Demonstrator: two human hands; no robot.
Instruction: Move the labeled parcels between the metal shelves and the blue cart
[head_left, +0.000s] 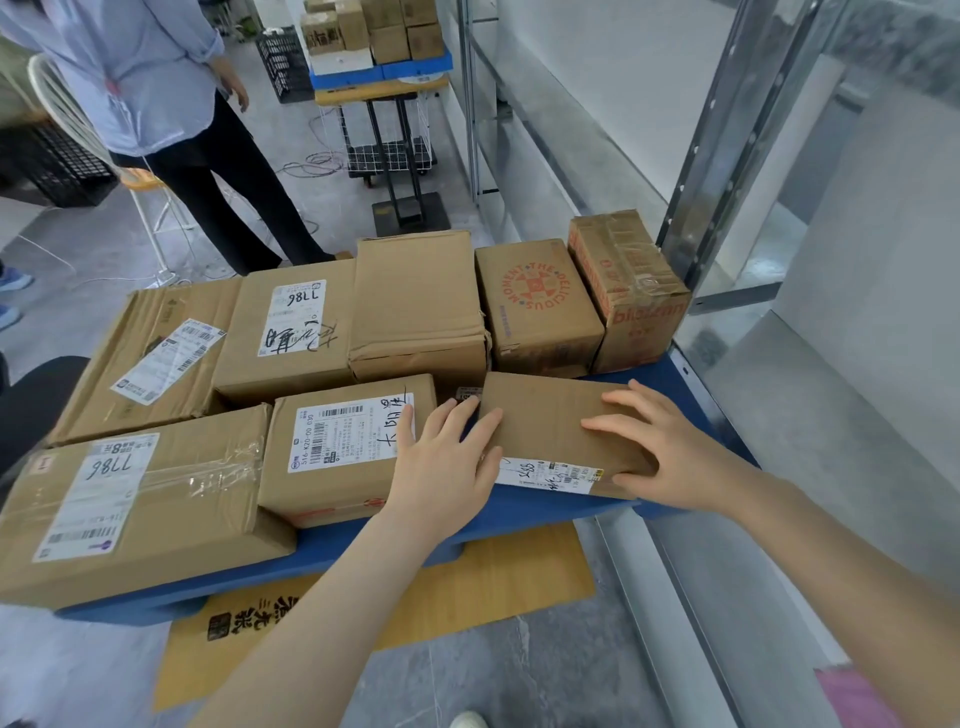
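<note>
Fingers (613, 426) of the right hand (670, 457) lay spread apart on top of a flat brown cardboard parcel (550, 415). The thumb was wrapped down against its near right corner, so this hand gripped the parcel.

Left hand (441, 462): fingers (488, 423) nearly straight, slightly apart, resting across the parcel's left edge. Its thumb lay on the neighbouring brown cardboard box with a white printed label (343, 447). No grip was evident.

Parcel position: lying flat at the near right corner of the blue cart (519, 512). A white shipping label (545, 473) ran along its near side face. It sat just beside the labelled box, the left hand covering the join.

Other load: a large brown carton with 7786 handwritten on its label (130, 519) sat at the near left corner. A brown box printed with a red round emblem (535, 306) sat behind the parcel.

Grey metal shelves (727, 156) stood just beside the cart's right side. A tan cardboard sheet (467, 587) lay on the floor under the cart. A person in a light blue shirt (140, 78) stood beyond the cart, far left.
</note>
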